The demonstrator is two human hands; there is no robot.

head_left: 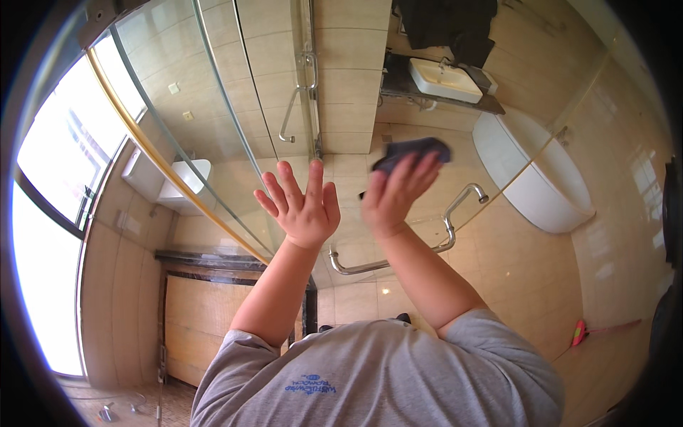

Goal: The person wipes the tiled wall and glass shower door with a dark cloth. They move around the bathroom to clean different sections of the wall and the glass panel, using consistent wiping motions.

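Fingers of the left hand (302, 206) spread on glass; right hand (395, 192) presses a dark cloth (416, 151), mostly hidden.

so the left hand (304, 206) is flat on the glass (235, 128), right hand (395, 193) beside it presses a cloth (413, 151), handle (398, 252) just below.

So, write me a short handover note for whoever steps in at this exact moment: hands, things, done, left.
Left hand: open, fingers spread, flat against the glass shower door.
Right hand: presses a dark cloth to the same glass, above the chrome door handle.
Done: cannot tell how much glass has been wiped.
Left: probably the rest of the pane; no streaks can be made out.
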